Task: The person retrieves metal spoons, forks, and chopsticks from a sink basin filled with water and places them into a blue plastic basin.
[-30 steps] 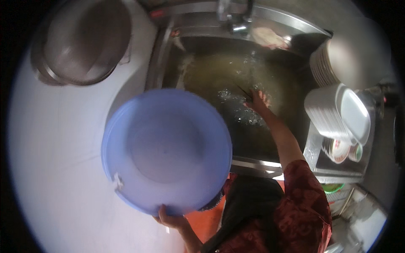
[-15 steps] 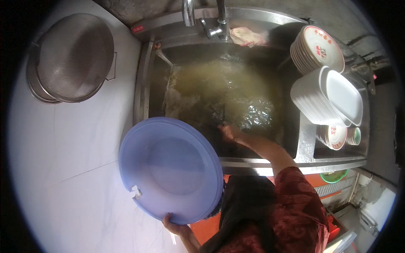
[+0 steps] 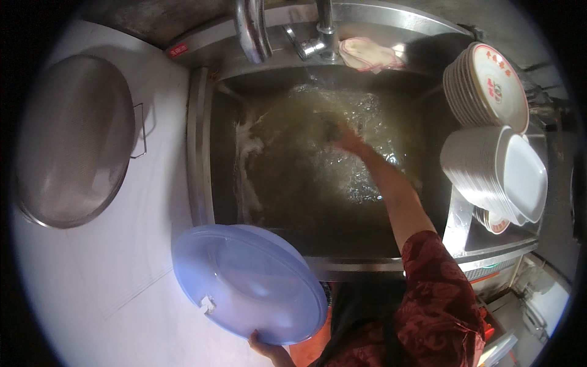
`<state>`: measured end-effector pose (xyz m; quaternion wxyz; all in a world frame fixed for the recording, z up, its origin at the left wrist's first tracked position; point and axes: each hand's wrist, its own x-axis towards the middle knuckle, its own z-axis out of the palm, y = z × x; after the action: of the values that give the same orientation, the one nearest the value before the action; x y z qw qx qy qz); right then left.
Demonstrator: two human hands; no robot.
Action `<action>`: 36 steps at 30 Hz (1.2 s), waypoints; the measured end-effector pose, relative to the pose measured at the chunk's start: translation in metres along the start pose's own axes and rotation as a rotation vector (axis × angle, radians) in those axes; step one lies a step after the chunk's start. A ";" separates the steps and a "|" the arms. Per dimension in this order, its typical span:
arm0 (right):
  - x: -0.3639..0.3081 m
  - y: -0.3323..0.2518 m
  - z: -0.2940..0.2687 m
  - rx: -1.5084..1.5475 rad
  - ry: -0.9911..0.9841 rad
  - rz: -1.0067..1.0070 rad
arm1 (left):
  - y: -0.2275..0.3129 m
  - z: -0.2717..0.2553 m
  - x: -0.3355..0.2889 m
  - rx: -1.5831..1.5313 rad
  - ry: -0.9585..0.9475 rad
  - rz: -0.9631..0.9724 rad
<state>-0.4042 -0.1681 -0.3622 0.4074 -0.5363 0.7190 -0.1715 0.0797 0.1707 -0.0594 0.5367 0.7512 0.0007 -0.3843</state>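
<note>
My left hand [image 3: 264, 347] grips the near rim of a blue plastic basin [image 3: 260, 287], its thumb over the edge. The basin has a broken, whitish chip in its left side and tilts at the sink's near left corner, partly over the white counter. My right hand [image 3: 350, 140] reaches into the murky water [image 3: 293, 183] of the steel sink [image 3: 200, 147]. Its fingers look closed around something dark, blurred and partly under the water, whose kind I cannot make out. The water's surface ripples with bright glints around that hand.
A faucet [image 3: 252, 37] and a pale cloth [image 3: 370, 54] are at the sink's back edge. Stacked round bowls [image 3: 498, 85] and white rectangular dishes [image 3: 523, 177] stand along the right side. A large mesh strainer [image 3: 76, 140] lies on the white counter [image 3: 153, 202] to the left.
My right hand has moved away from the sink's near edge toward the faucet. The basin, still held by my left hand, has tilted more and sits lower in view. The view itself has shifted.
</note>
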 end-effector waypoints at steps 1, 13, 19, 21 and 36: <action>-0.001 0.002 0.021 -0.216 0.048 -0.025 | 0.001 0.010 -0.004 -0.002 0.000 -0.022; -0.144 -0.152 0.125 -0.627 -0.043 -0.398 | 0.024 0.013 -0.017 0.011 0.015 0.036; -0.143 -0.070 0.063 -0.014 -0.039 -0.351 | 0.038 0.026 0.001 0.167 -0.223 0.163; -0.135 -0.061 0.014 -0.118 0.097 -0.248 | 0.037 0.024 0.014 0.235 -0.235 0.314; -0.215 -0.011 0.126 -0.364 -0.064 -0.007 | 0.038 0.005 0.004 0.517 -0.667 0.754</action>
<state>-0.2801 0.0480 -0.3453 0.3258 -0.6090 0.7228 -0.0226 0.0952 0.1485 -0.0319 0.4064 0.6445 -0.5313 -0.3703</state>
